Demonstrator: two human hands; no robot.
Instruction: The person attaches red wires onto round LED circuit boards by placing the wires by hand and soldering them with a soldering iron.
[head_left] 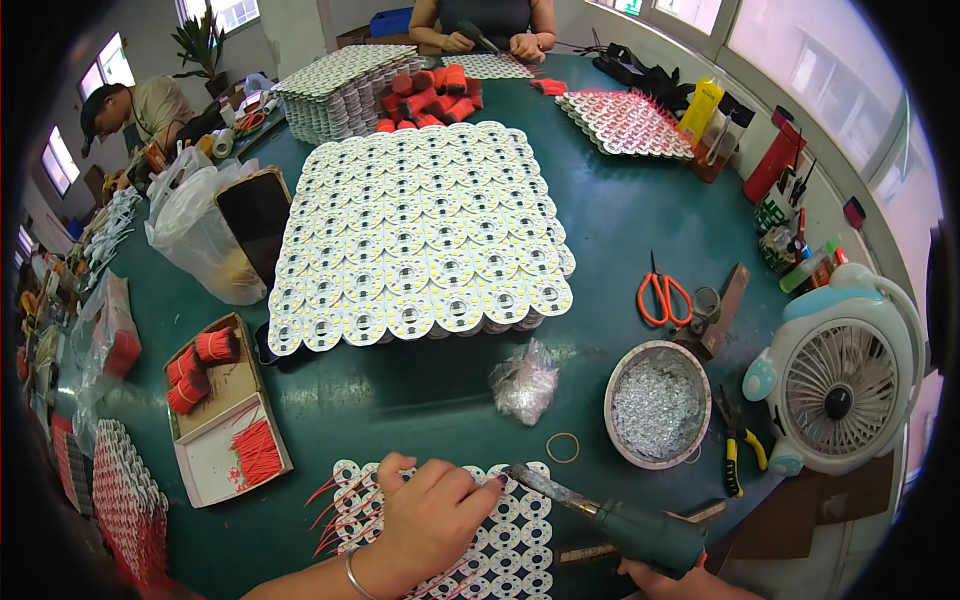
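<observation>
My left hand (428, 522), with a bracelet at the wrist, rests over a panel of small round white LED boards (507, 535). Its fingers are pinched together near the panel's far edge; whatever is between them is too small to make out. Thin red wires (325, 515) stick out along the panel's left side. In my right hand (655, 580), partly cut off by the lower edge, is a dark green soldering gun (645, 535). Its metal tip (520, 473) points left and sits close to my left fingertips, over the panel's far edge.
A stack of LED panels (420, 235) stands ahead. Left is a cardboard box (190, 440) of red wires; right are a bowl of clear bits (660, 405), orange-handled scissors (663, 300), pliers (740, 450) and a fan (840, 380). A co-worker (485, 25) sits across the table.
</observation>
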